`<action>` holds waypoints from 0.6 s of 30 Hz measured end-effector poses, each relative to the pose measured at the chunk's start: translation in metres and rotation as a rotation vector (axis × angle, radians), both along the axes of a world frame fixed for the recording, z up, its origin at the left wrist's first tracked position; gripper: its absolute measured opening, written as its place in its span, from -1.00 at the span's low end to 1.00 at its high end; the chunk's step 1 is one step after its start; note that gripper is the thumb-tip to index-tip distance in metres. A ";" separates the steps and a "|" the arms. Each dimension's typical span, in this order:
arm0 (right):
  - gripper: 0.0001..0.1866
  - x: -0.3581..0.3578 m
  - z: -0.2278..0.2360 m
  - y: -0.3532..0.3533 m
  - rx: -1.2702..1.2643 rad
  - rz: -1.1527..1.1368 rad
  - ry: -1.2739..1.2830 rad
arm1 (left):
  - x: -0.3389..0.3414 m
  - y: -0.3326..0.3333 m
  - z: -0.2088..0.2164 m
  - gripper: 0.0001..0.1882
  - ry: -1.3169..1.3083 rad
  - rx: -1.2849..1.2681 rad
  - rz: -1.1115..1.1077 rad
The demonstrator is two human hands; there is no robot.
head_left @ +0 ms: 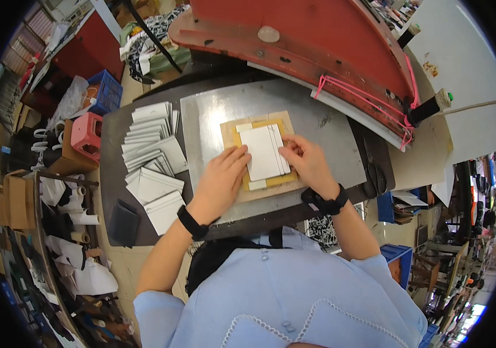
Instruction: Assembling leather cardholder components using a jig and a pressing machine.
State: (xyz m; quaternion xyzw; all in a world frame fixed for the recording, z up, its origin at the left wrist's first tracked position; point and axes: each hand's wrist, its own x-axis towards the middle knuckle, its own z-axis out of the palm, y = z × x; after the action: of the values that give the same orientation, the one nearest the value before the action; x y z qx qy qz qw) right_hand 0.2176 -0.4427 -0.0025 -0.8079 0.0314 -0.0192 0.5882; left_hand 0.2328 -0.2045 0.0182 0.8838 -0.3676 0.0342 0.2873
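Note:
A white rectangular panel (261,153) with dark lines along its right side lies flat on a yellow-framed board (243,168). That board rests on a metal plate (201,116). My left hand (220,181) lies at the panel's left edge, its fingers stretched out and fingertips touching. At the opposite edge, my right hand (309,164) has bent fingers, with thumb and forefinger pinching the dark-lined border. To the left, overlapping white panels (152,142) are piled loosely, and a dark flat piece (124,223) lies near the table's front corner.
Beyond the plate rises a large red machine (294,35) with pink cord (364,95) strung along it. A pink stool (87,136) and a blue crate (105,93) stand left of the dark table (111,130). Shelving with rolls (82,218) is at far left.

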 end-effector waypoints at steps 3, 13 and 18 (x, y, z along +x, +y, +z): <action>-0.67 0.000 -0.003 -0.001 0.014 0.007 0.011 | 0.004 0.004 -0.002 -0.69 0.013 -0.029 -0.012; -0.67 -0.001 0.003 0.004 -0.104 0.010 -0.039 | -0.001 0.000 0.002 -0.69 -0.027 -0.003 0.014; -0.68 -0.001 0.006 0.003 -0.147 0.040 -0.069 | 0.000 -0.002 0.002 -0.64 -0.089 0.029 0.016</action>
State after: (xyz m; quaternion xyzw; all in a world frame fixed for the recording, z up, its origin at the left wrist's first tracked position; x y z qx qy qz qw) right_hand 0.2163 -0.4398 0.0038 -0.8482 -0.0067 -0.0377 0.5283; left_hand 0.2326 -0.2064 0.0202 0.8885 -0.3732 0.0704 0.2574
